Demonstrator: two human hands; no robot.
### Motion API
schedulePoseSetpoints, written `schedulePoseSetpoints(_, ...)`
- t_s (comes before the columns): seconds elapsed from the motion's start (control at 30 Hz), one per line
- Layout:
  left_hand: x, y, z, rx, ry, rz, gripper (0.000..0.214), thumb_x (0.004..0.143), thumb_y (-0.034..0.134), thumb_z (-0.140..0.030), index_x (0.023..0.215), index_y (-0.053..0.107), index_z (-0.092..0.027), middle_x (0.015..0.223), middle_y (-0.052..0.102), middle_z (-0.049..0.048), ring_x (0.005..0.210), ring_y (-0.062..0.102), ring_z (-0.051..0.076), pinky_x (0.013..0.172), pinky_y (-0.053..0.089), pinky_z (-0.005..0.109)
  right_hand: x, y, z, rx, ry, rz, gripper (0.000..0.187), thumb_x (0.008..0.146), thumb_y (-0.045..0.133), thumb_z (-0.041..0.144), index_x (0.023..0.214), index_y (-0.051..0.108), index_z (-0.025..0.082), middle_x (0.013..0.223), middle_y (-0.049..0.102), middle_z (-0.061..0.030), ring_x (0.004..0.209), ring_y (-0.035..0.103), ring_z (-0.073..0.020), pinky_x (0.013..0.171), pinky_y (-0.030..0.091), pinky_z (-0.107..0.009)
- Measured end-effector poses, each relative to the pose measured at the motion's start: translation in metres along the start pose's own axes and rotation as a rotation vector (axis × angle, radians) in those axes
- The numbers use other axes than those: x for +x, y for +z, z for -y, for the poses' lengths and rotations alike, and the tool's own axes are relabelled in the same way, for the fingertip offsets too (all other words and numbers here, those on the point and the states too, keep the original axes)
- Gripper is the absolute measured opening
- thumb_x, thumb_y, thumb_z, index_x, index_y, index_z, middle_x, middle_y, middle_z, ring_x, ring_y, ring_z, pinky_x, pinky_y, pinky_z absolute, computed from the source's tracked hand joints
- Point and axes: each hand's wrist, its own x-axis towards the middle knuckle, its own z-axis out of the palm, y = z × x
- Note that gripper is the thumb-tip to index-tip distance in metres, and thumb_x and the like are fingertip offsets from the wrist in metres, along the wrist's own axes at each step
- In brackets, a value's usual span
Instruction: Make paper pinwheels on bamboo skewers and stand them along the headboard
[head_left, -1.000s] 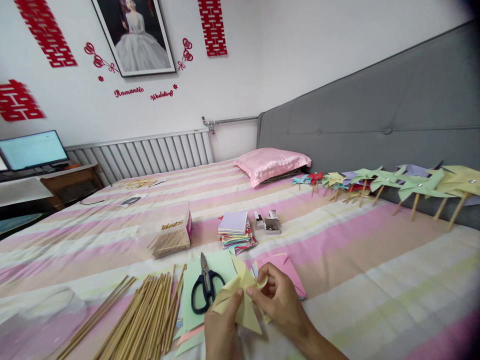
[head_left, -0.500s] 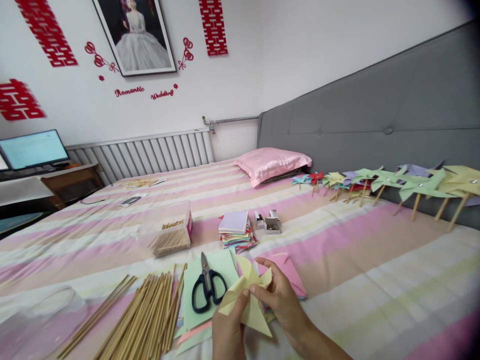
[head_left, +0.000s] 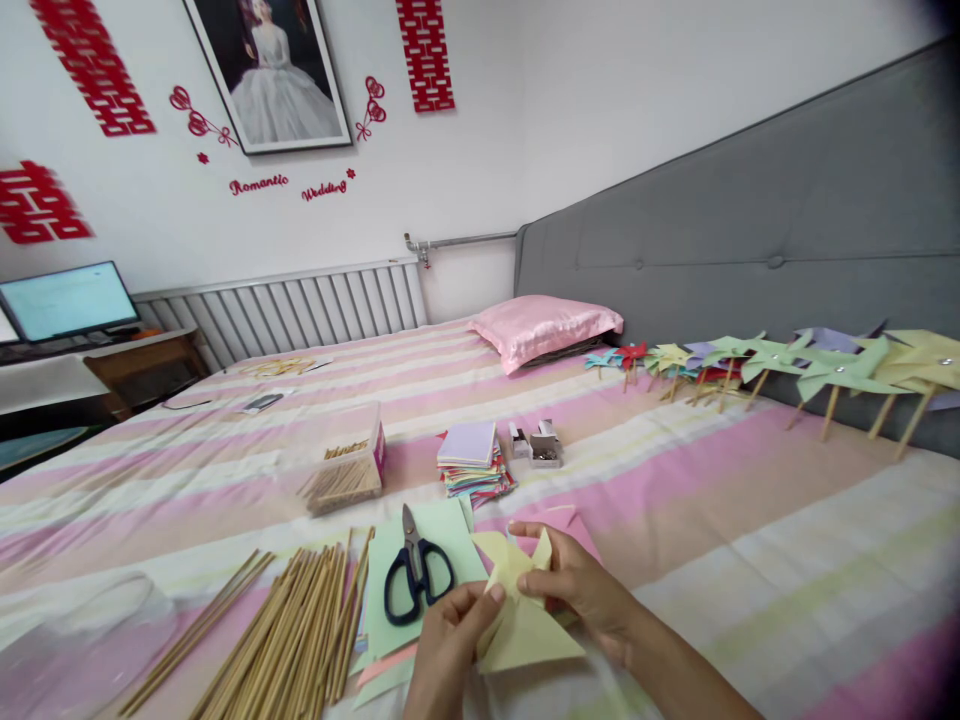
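Note:
Both of my hands hold a pale yellow paper piece [head_left: 525, 625] low in the middle of the view, above the striped bedspread [head_left: 750, 520]. My left hand [head_left: 450, 645] pinches the paper near its centre with thumb and fingertips. My right hand [head_left: 577, 585] grips a folded corner of the same paper from the right. Black-handled scissors [head_left: 416, 575] lie on a green sheet [head_left: 450, 530] just left of my hands. A pink sheet [head_left: 570, 525] lies under my right hand.
A pile of wooden sticks [head_left: 292, 630] lies at the lower left. Further back are a box of small sticks [head_left: 345, 475], a stack of coloured paper squares [head_left: 471, 458] and a small pin box [head_left: 544, 445]. Finished pinwheels [head_left: 817, 375] line the grey headboard [head_left: 750, 230]; a pink pillow [head_left: 544, 325] lies beyond.
The yellow paper has turned and tilted flatter. My right hand has slid up and right along a folded corner, and my left hand has shifted its pinch toward the centre.

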Motion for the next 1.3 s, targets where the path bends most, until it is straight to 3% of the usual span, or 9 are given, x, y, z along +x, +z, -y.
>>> schedulePoseSetpoints(0.13,0.007,-0.001,0.013,0.026,0.020,-0.016,0.035,0.046,0.077,-0.041,0.059,0.066,-0.011,0.051,0.065,0.0054,0.046,0.056,0.016,0.051,0.040,0.025,0.000,0.000,-0.004,-0.059,-0.018,0.069,0.061,0.057,0.063,0.014,0.114,0.042,0.015,0.062,0.057,0.0052,0.050,0.048,-0.0080,0.049,0.036,-0.019)
schedulePoseSetpoints(0.47,0.007,0.000,0.014,0.087,0.034,-0.108,0.033,0.042,0.078,-0.038,0.053,0.062,-0.012,0.044,0.061,0.0023,0.039,0.049,0.012,0.044,0.036,0.022,0.002,0.001,-0.008,-0.108,-0.093,0.112,0.065,0.056,0.067,0.020,0.115,0.040,0.018,0.063,0.056,0.0053,0.054,0.053,-0.0110,0.049,0.038,-0.021)
schedulePoseSetpoints(0.6,0.007,-0.005,0.012,0.015,0.065,-0.191,0.028,0.048,0.076,-0.035,0.054,0.062,-0.013,0.042,0.056,-0.0012,0.037,0.045,0.009,0.043,0.036,0.021,0.004,0.001,-0.006,-0.221,-0.249,0.027,0.067,0.057,0.071,0.029,0.116,0.040,0.018,0.079,0.061,-0.0016,0.070,0.058,-0.0170,0.064,0.044,-0.029)
schedulePoseSetpoints(0.7,0.002,-0.006,0.004,-0.073,0.058,-0.256,0.021,0.053,0.074,-0.029,0.060,0.061,-0.014,0.043,0.058,-0.0020,0.039,0.049,0.010,0.044,0.038,0.021,0.000,0.003,0.001,-0.387,-0.421,-0.085,0.055,0.065,0.067,0.028,0.114,0.043,0.020,0.094,0.060,-0.0063,0.081,0.057,-0.0184,0.071,0.044,-0.031)
schedulePoseSetpoints(0.8,-0.005,-0.005,-0.004,-0.141,0.067,-0.274,0.015,0.058,0.071,-0.023,0.064,0.060,-0.014,0.046,0.061,-0.0010,0.044,0.055,0.012,0.046,0.041,0.021,-0.006,0.006,0.008,-0.487,-0.550,-0.130,0.037,0.072,0.059,0.024,0.107,0.049,0.019,0.082,0.061,-0.0035,0.070,0.056,-0.0152,0.066,0.044,-0.027)
schedulePoseSetpoints(0.93,-0.007,-0.005,-0.009,-0.207,0.072,-0.291,0.014,0.060,0.070,-0.021,0.065,0.059,-0.015,0.049,0.062,-0.0009,0.048,0.058,0.014,0.046,0.042,0.022,-0.012,0.010,0.006,-0.630,-0.562,-0.011,0.019,0.075,0.051,0.019,0.092,0.058,0.018,0.061,0.058,0.0010,0.053,0.052,-0.0117,0.052,0.042,-0.022)
schedulePoseSetpoints(1.1,-0.005,-0.005,-0.008,-0.289,0.065,-0.347,0.017,0.056,0.072,-0.019,0.067,0.059,-0.015,0.052,0.060,-0.0035,0.048,0.055,0.011,0.045,0.040,0.019,-0.016,0.018,-0.005,-0.824,-0.574,0.208,0.031,0.070,0.052,0.013,0.097,0.064,0.024,0.058,0.064,0.0024,0.048,0.057,-0.0122,0.051,0.043,-0.021)
schedulePoseSetpoints(1.3,-0.005,-0.002,-0.009,-0.339,0.060,-0.314,0.017,0.056,0.070,-0.017,0.067,0.058,-0.014,0.052,0.058,-0.0047,0.052,0.053,0.010,0.049,0.040,0.019,-0.014,0.025,-0.014,-0.771,-0.534,0.195,0.019,0.073,0.059,0.024,0.089,0.070,0.025,0.066,0.070,0.0003,0.054,0.061,-0.0141,0.053,0.045,-0.021)
